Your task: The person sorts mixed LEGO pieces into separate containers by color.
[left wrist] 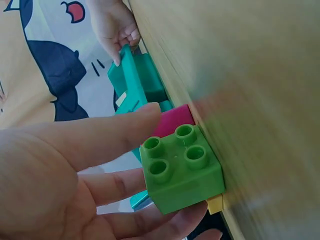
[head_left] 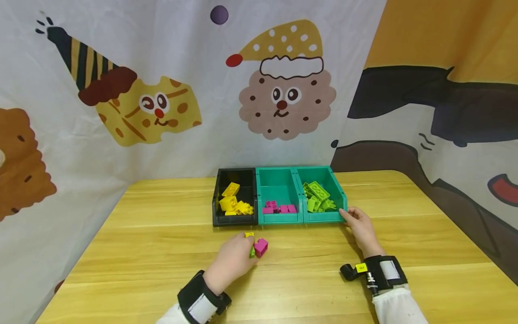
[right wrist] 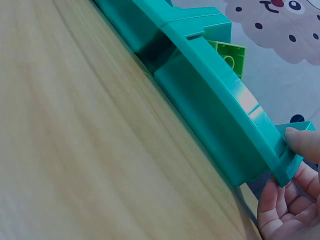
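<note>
My left hand [head_left: 232, 261] is low over the table with its thumb and fingers about a green toy brick [left wrist: 182, 167], studs toward the wrist camera. Right beside this brick are a magenta brick [head_left: 261, 247], near the thumb tip, and a yellow brick [head_left: 249, 234], mostly hidden by the fingers. With thumb and fingers, my right hand [head_left: 360, 228] pinches the front right corner of the right teal bin [right wrist: 210, 125]. Green bricks [head_left: 319, 193] lie in that bin, magenta bricks [head_left: 288, 209] in the middle teal bin [head_left: 277, 180], and yellow bricks [head_left: 229, 203] in the black bin [head_left: 235, 220].
The three bins stand side by side at the back of the wooden table [head_left: 162, 243]. Directly behind them hangs a cartoon-printed cloth [head_left: 218, 108]. A strap with a small black camera [head_left: 349, 272] sits on the right wrist, and another strap [head_left: 202, 299] on the left.
</note>
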`<action>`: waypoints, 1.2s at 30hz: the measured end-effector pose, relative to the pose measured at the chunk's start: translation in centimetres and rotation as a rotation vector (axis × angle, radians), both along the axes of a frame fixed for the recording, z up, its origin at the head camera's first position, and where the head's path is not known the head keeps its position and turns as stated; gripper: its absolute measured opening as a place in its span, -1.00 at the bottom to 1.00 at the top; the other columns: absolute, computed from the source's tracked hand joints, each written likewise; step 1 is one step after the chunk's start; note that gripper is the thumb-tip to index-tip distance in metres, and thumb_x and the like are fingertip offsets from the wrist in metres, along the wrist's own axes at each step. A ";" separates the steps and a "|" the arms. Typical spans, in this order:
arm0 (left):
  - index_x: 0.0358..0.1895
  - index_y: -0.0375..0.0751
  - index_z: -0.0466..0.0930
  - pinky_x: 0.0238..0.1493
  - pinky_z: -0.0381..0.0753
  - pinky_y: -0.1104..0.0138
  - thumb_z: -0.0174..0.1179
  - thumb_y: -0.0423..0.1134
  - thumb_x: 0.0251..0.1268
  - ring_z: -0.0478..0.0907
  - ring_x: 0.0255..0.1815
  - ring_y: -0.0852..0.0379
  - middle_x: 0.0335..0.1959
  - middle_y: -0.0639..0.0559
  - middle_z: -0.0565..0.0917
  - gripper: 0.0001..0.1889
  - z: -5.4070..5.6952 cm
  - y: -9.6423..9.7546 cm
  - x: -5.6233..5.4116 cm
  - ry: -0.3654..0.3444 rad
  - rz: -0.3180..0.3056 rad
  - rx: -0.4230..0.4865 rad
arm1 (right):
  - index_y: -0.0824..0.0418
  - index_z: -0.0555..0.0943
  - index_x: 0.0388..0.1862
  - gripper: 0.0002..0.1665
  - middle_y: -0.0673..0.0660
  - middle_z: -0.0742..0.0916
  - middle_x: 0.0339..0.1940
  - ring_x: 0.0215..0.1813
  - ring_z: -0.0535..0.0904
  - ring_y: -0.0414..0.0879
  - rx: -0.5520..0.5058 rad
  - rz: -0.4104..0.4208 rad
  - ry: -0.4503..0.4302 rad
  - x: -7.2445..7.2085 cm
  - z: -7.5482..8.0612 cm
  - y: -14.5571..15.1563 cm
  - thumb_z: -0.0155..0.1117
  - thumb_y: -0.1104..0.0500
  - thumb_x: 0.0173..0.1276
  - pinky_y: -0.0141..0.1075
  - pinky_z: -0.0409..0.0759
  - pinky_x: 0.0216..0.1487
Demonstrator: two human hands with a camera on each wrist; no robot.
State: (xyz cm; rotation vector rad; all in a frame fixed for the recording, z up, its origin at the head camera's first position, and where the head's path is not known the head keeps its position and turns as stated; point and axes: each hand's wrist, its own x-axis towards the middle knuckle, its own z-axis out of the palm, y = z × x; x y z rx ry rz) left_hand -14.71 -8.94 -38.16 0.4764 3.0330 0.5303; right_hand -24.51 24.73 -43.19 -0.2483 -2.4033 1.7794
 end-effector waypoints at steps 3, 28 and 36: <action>-0.15 -0.31 0.62 -0.28 0.58 0.22 0.43 -0.22 -0.02 0.50 -0.35 0.07 -0.30 -0.11 0.60 -0.65 0.0 0.0 -0.1 -0.019 -0.002 -0.005 | 0.32 0.45 -0.11 -0.63 -0.26 0.51 -0.47 -0.30 0.42 -0.37 -0.009 -0.004 0.006 0.0 0.0 0.1 0.17 0.02 0.39 -0.49 0.48 -0.23; -0.46 -0.25 0.51 -0.51 0.32 0.38 0.34 -0.39 0.02 0.30 -0.55 0.17 -0.59 0.06 0.43 -0.85 -0.4 -0.8 -0.7 -0.057 -0.040 0.076 | 0.32 0.44 -0.09 -0.57 -0.22 0.50 -0.44 -0.29 0.40 -0.35 -0.005 -0.006 -0.011 0.0 0.2 0.2 0.16 -0.03 0.39 -0.50 0.46 -0.23; -0.49 -0.25 0.50 -0.55 0.30 0.39 0.34 -0.40 0.01 0.30 -0.57 0.17 -0.60 0.06 0.43 -0.84 -0.2 -1.0 -0.5 -0.028 -0.007 0.129 | 0.34 0.42 -0.07 -0.54 -0.19 0.50 -0.42 -0.28 0.40 -0.35 0.020 0.013 -0.016 0.0 -0.1 0.2 0.15 -0.05 0.39 -0.49 0.47 -0.21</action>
